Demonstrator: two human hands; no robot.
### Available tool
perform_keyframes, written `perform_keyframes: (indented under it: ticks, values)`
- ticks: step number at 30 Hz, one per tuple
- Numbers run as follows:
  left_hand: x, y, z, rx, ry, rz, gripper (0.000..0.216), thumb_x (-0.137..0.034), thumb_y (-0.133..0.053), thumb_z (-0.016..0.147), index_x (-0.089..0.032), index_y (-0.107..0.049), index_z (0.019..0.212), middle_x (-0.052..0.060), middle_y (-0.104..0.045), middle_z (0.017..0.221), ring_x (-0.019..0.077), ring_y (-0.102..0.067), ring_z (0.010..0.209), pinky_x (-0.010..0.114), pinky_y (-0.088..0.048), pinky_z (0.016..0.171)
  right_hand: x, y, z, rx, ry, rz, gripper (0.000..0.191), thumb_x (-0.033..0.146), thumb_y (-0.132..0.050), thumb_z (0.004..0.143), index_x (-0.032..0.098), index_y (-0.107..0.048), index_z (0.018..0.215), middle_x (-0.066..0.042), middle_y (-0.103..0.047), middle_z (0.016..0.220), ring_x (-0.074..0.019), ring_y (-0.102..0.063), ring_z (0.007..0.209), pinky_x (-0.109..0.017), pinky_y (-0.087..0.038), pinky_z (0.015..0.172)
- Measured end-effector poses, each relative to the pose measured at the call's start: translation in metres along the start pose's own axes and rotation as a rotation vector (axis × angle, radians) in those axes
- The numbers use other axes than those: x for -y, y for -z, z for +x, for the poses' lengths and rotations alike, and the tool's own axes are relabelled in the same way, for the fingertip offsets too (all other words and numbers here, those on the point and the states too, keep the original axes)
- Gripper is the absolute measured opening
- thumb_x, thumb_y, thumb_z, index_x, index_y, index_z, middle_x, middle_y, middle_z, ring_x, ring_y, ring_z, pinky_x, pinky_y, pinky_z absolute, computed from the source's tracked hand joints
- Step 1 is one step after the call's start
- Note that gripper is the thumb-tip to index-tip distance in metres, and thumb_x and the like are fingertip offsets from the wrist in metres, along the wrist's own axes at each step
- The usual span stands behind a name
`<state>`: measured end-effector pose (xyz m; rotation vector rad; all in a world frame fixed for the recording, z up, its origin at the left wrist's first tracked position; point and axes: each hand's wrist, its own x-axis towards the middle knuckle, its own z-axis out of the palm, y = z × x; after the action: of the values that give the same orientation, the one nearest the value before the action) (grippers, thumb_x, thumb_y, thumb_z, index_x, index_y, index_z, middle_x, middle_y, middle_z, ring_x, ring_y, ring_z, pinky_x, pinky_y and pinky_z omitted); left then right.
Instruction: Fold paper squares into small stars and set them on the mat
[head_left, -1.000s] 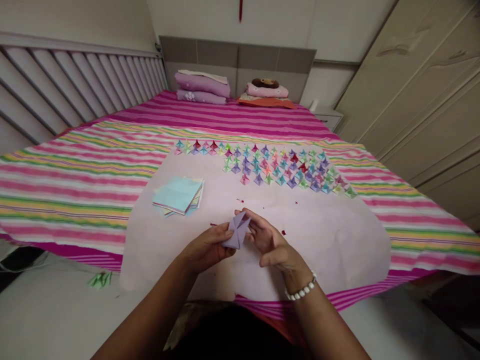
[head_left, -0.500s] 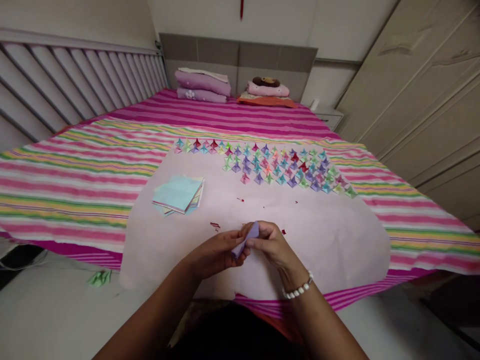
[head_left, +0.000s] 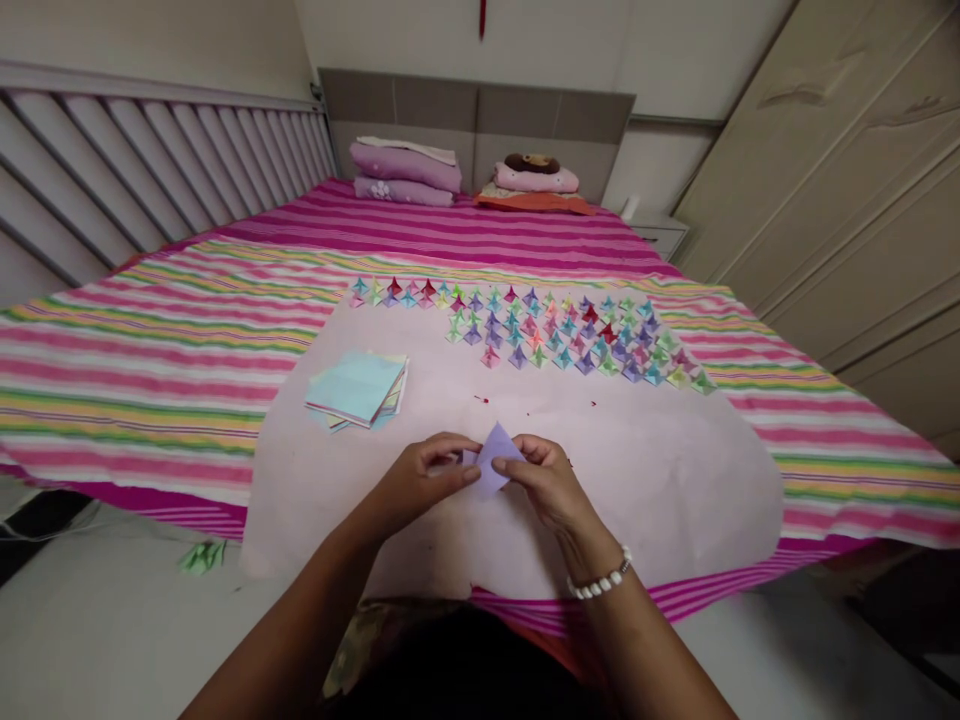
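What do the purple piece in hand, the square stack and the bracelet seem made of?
The purple piece: thin matte paper, judging by its straight edges and pointed tip. The square stack: likely matte paper too, its thin sheets fanning out. The bracelet: white beads, perhaps plastic or stone; finish too small to tell.

Grey headboard point(head_left: 435, 105) against pale wall point(head_left: 555, 50); slatted railing point(head_left: 163, 165) left; cream panelled wardrobe point(head_left: 832, 210) right; pale floor point(head_left: 97, 630); dim light.

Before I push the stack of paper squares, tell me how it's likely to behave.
The stack will probably fan apart rather than slide as one block, since its squares lie askew and look loose. It should be light, being only thin paper. Lying flat and low, it seems unlikely to tip or roll.
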<state>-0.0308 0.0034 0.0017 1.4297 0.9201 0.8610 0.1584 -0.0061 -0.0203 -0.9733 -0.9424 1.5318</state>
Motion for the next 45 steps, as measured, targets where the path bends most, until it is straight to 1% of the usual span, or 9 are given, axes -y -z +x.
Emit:
perform_keyframes:
  ticks: [4,9,15,22,26,31,38,42,45]
  values:
    - [-0.003,0.000,-0.001,-0.099,-0.155,0.137,0.057,-0.027,-0.083,0.060,-0.025,-0.067,0.114,0.009,-0.058,0.128,0.0271,-0.049,0.119,0.034,-0.038,0.097,0.001,0.000,-0.001,0.013,0.005,0.018,0.018,0.023,-0.083,0.057,0.017,-0.066,0.058,0.002,-0.065,0.050,-0.0097,-0.054,0.045,-0.022,-0.043,0.049]
    - [-0.005,-0.005,-0.002,-0.030,-0.116,0.205,0.019,-0.031,-0.070,0.076,-0.018,-0.073,0.089,0.006,-0.069,0.092,0.0212,-0.061,0.089,0.030,-0.044,0.081,0.002,-0.003,-0.002,0.020,0.018,-0.012,0.017,0.025,-0.083,0.058,0.017,-0.068,0.060,0.003,-0.065,0.053,-0.0090,-0.053,0.046,-0.021,-0.044,0.048]
    - [0.002,-0.009,0.000,-0.047,0.038,-0.029,0.018,-0.034,-0.069,0.076,-0.016,-0.071,0.077,0.002,-0.068,0.073,0.0164,-0.059,0.070,0.026,-0.044,0.065,0.001,-0.004,-0.002,0.022,0.024,-0.014,0.016,0.026,-0.083,0.058,0.017,-0.070,0.061,0.002,-0.065,0.053,-0.0089,-0.053,0.046,-0.020,-0.045,0.046]
    - [-0.008,-0.012,0.000,-0.019,0.057,-0.148,0.022,-0.030,-0.068,0.075,-0.016,-0.074,0.092,0.003,-0.069,0.074,0.0156,-0.057,0.067,0.026,-0.043,0.062,0.000,-0.004,-0.003,0.009,0.046,-0.012,0.014,0.024,-0.082,0.059,0.019,-0.073,0.066,0.002,-0.067,0.055,-0.0095,-0.054,0.043,-0.022,-0.046,0.044]
    - [-0.005,-0.009,0.000,-0.069,0.065,-0.151,0.016,-0.018,-0.063,0.073,-0.021,-0.076,0.081,0.002,-0.069,0.073,0.0138,-0.055,0.064,0.025,-0.042,0.062,0.000,-0.002,-0.004,0.021,0.090,0.017,0.014,0.018,-0.079,0.058,0.021,-0.075,0.071,0.001,-0.070,0.064,-0.0117,-0.059,0.048,-0.025,-0.050,0.050]
    - [-0.002,-0.004,-0.002,-0.025,0.073,-0.140,0.019,-0.016,-0.057,0.075,-0.020,-0.076,0.080,0.002,-0.068,0.073,0.0133,-0.055,0.067,0.024,-0.041,0.064,0.000,0.001,-0.005,0.068,0.115,0.016,0.013,0.014,-0.072,0.063,0.022,-0.075,0.073,0.000,-0.068,0.067,-0.0136,-0.062,0.057,-0.025,-0.050,0.057]
    - [-0.009,-0.011,-0.003,-0.089,0.010,-0.078,0.011,-0.025,-0.075,0.068,-0.016,-0.068,0.070,0.002,-0.065,0.071,0.0125,-0.054,0.064,0.023,-0.040,0.059,0.004,0.005,-0.009,0.196,0.165,-0.010,0.012,0.026,-0.072,0.072,0.021,-0.073,0.083,-0.004,-0.066,0.094,-0.0167,-0.061,0.075,-0.031,-0.051,0.068]
    - [-0.009,-0.014,-0.004,-0.108,-0.036,-0.007,0.010,-0.022,-0.074,0.069,-0.017,-0.066,0.073,0.001,-0.065,0.074,0.0123,-0.057,0.067,0.022,-0.043,0.061,0.004,0.002,-0.007,0.111,0.139,-0.037,0.019,0.028,-0.078,0.067,0.021,-0.071,0.084,-0.003,-0.067,0.084,-0.0156,-0.061,0.073,-0.028,-0.049,0.065]
    - [-0.010,-0.015,-0.004,-0.108,-0.058,-0.001,0.027,-0.019,-0.075,0.069,-0.019,-0.066,0.094,0.000,-0.066,0.078,0.0134,-0.060,0.072,0.023,-0.045,0.066,0.003,-0.001,-0.005,0.076,0.103,-0.099,0.022,0.027,-0.082,0.064,0.021,-0.070,0.082,0.000,-0.067,0.074,-0.0131,-0.059,0.064,-0.026,-0.047,0.062]
